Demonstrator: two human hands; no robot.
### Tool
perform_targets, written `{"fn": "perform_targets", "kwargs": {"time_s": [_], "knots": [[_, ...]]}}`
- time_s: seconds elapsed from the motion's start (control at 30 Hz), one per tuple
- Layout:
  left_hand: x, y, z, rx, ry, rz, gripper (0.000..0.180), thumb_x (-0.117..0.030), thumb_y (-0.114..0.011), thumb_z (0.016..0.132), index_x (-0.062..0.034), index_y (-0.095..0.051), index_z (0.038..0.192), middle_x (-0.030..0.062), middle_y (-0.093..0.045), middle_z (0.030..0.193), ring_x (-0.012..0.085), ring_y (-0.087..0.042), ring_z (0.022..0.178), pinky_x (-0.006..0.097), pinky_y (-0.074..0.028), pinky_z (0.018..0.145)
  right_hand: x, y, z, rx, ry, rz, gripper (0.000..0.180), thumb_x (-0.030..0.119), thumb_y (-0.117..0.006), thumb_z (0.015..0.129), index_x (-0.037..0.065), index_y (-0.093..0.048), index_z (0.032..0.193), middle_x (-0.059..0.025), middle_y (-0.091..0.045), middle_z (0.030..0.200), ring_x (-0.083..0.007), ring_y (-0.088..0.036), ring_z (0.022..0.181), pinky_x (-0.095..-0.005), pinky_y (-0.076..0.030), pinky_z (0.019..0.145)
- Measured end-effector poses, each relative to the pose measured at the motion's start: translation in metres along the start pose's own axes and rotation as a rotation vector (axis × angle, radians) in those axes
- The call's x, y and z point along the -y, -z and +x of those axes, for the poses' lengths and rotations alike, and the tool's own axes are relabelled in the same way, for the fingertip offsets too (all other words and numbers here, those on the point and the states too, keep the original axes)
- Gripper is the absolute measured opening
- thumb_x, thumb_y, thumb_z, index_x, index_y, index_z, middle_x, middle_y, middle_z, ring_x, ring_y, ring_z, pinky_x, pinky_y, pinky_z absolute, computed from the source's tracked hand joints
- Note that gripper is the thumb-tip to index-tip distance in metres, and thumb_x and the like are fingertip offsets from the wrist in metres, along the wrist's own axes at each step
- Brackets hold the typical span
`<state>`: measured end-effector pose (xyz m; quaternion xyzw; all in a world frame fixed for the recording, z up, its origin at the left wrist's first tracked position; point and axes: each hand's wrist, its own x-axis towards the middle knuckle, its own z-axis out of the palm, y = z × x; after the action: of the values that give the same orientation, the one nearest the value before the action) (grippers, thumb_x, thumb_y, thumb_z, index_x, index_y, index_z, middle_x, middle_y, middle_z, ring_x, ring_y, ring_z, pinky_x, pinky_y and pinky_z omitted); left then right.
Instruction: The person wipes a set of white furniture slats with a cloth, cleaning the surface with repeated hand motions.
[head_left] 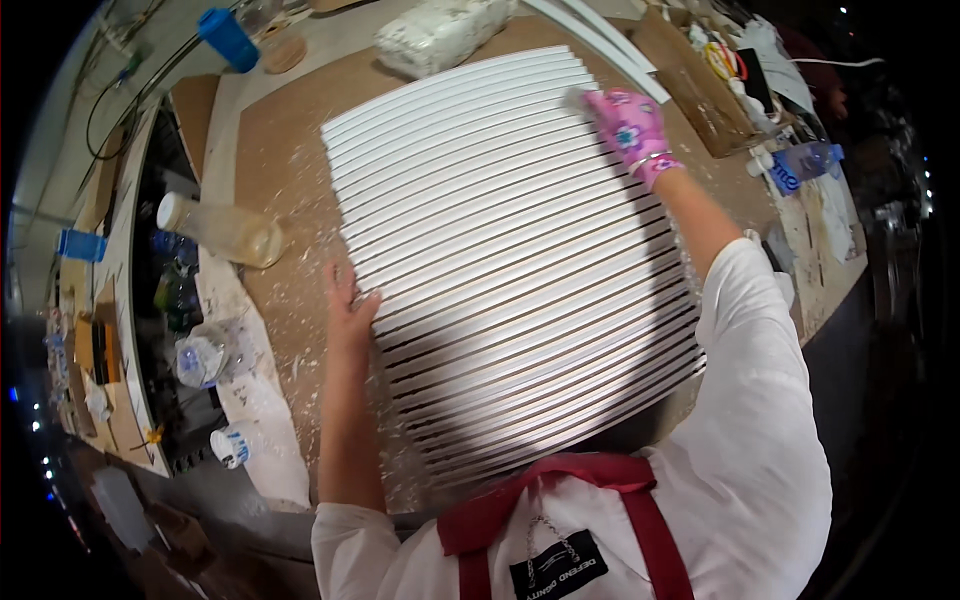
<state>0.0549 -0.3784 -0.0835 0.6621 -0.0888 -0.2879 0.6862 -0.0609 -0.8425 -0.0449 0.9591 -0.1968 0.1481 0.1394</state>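
Observation:
Many long white strips [500, 240] lie side by side on a brown board, forming a wide ribbed sheet with narrow dark gaps between them. My bare left hand [352, 305] is at the sheet's left edge, thumb apart from the fingers and touching or nearly touching the strip ends. A pink floral glove covers my right hand [630, 125], which is over the far right end of the strips. Its fingers are bent together around a small whitish thing, blurred and mostly hidden, so its kind does not show.
The brown board [285, 130] carries white flecks. On the left stand a bottle of cloudy liquid [225, 232] and a clear plastic bottle [210, 355]. A white wrapped bundle [440, 38] lies at the back. An open cardboard box [700, 90] and a water bottle [805, 165] are at right.

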Motion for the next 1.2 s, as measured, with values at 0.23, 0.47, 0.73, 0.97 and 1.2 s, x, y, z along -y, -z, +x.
{"fn": "perform_targets", "kwargs": {"time_s": [0.23,0.47,0.73,0.97,1.2], "knots": [[-0.007,-0.008,0.003,0.036,0.002,0.029,0.083,0.002,-0.056,0.083,-0.0101,-0.009,0.151,0.0205,-0.025,0.152,0.029,-0.027,0.137,0.037,-0.022,0.111,-0.035,-0.012,-0.03,-0.011,-0.141,0.628,0.036,0.037,-0.04,0.097,0.013,-0.067,0.099,-0.0159,-0.066,0.088,-0.0339,-0.064,0.083,-0.0431,-0.051,0.075],[0.007,0.03,0.007,-0.038,-0.089,0.093,0.069,0.0,-0.048,0.09,-0.0065,-0.013,0.15,0.0169,-0.027,0.152,0.0273,-0.026,0.139,0.039,-0.017,0.113,-0.038,0.017,-0.042,-0.145,-0.537,0.705,0.029,0.025,-0.053,0.086,0.009,-0.062,0.109,-0.0181,-0.064,0.102,-0.0342,-0.06,0.102,-0.0411,-0.048,0.089],[-0.065,-0.076,0.018,0.442,-0.17,0.02,0.069,-0.043,-0.047,0.095,-0.0021,-0.024,0.146,0.0158,-0.039,0.144,0.0254,-0.041,0.128,0.033,-0.028,0.106,0.124,0.114,-0.104,0.537,-0.42,2.958,0.027,0.025,-0.05,0.097,0.009,-0.05,0.119,-0.0122,-0.062,0.095,-0.0191,-0.062,0.075,-0.029,-0.053,0.063],[-0.053,-0.123,0.004,0.546,0.039,-0.469,0.065,-0.039,-0.056,0.092,-0.0082,-0.03,0.144,0.0135,-0.046,0.136,0.0279,-0.045,0.123,0.044,-0.036,0.107,0.197,0.125,-0.121,0.778,-0.471,3.204,0.03,0.028,-0.052,0.096,0.002,-0.057,0.109,-0.0083,-0.06,0.093,-0.0152,-0.058,0.076,-0.0282,-0.052,0.071],[-0.053,-0.055,0.069,0.248,-0.206,-0.126,0.051,-0.017,-0.059,0.092,0.0021,-0.041,0.136,0.0153,-0.052,0.126,0.0247,-0.051,0.116,0.037,-0.041,0.1,0.141,0.062,-0.099,-0.039,-0.083,1.376,0.037,0.027,-0.051,0.092,0.001,-0.053,0.118,-0.0154,-0.059,0.109,-0.027,-0.059,0.1,-0.0378,-0.049,0.085]]}}
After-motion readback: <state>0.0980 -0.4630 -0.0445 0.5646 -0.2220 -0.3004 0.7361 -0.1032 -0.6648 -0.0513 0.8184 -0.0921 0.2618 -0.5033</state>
